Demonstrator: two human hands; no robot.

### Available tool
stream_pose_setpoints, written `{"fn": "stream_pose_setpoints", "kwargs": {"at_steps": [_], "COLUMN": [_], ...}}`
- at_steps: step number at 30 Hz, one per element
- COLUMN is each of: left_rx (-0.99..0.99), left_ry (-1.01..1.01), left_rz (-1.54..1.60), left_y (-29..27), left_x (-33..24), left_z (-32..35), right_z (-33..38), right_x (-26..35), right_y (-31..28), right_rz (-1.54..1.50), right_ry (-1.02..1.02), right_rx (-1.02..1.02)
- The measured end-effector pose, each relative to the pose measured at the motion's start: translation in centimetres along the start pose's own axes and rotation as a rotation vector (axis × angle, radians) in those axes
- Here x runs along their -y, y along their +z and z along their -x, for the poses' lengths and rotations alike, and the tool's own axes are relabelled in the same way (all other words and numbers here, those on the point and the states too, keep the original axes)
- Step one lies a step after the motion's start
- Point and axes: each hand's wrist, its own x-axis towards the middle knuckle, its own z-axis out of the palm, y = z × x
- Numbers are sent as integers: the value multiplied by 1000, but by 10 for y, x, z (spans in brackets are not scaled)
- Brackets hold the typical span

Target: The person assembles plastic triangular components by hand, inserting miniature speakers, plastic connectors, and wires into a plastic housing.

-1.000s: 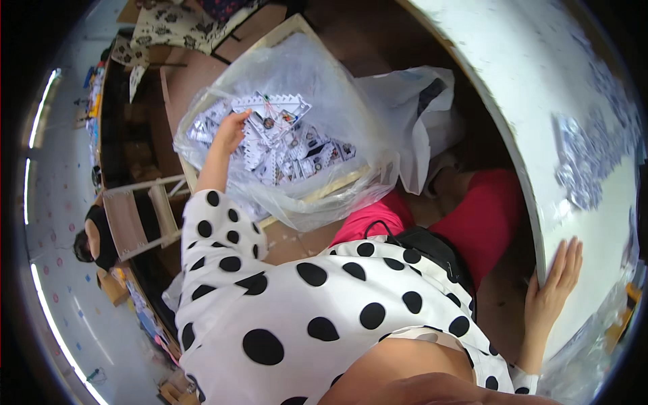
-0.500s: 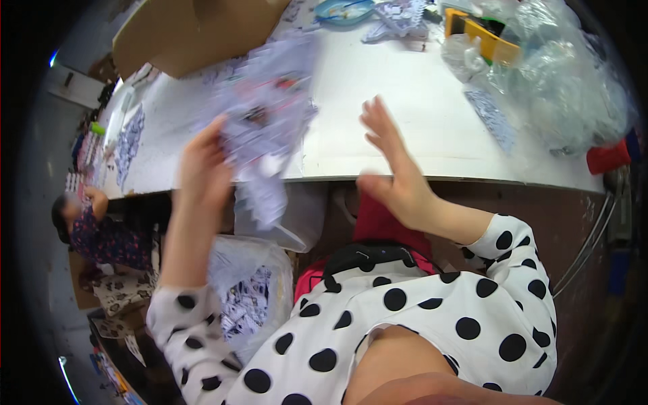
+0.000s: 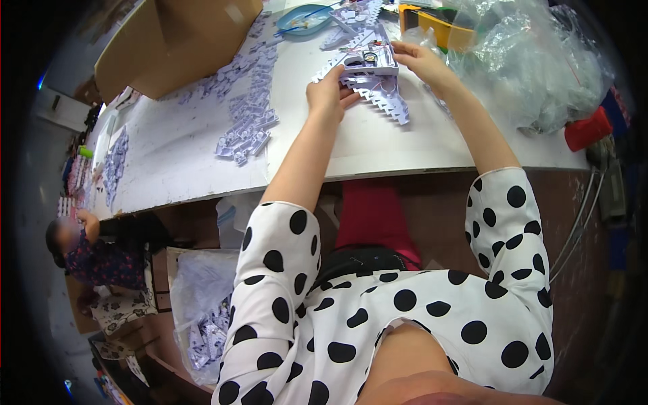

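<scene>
A stack of pale lavender plastic pieces with saw-toothed edges (image 3: pixel 386 102) lies at the far middle of the white table (image 3: pixel 304 145). On its top is an open plastic housing (image 3: pixel 379 67) with a small round part and thin red wires inside. My left hand (image 3: pixel 325 94) grips the left side, thumb on top and fingers partly under the pieces. My right hand (image 3: pixel 425 64) is closed against the right edge of the housing, its fingertips partly hidden behind it. More toothed pieces (image 3: pixel 361 13) lie just beyond the stack.
Left of my hands spreads a pile of small lavender parts (image 3: pixel 246 131), by a cardboard box (image 3: pixel 175 50). A blue bowl (image 3: pixel 287 23), a yellow-black object (image 3: pixel 459 34) and clear plastic bags (image 3: pixel 533 74) stand behind. Below the edge is a lined bin (image 3: pixel 182 283); another person (image 3: pixel 108 253) sits left.
My left hand has carried the toothed pieces right and away from me, down to the table. My right hand, open and apart before, has reached forward to their right edge.
</scene>
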Motion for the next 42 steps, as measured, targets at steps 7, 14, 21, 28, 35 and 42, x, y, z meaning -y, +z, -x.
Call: {"fn": "stream_pose_setpoints", "kwargs": {"at_steps": [7,14,21,28,35,42], "left_rx": [29,46,-30,-228,10,262], "left_ry": [151,204,376,278,150,156], "left_rz": [-170,90,75,133,-41,-594], "left_y": [-36,-15,-50,-46,-20,-36], "left_x": [-29,-44,-61,-14,3,-40], "left_z": [-1,15,50,35,16,23], "right_z": [85,126,135,179,187,189], "right_x": [31,18,2,10,7,10], "right_y": [50,78,39,7,9,8], "right_rz": [745,869,906,879,1013,1033], "right_ry": [-460,-399,-351,-243,-241,-227], "right_rx": [-469,-382,-378,-303,-315,-325]}}
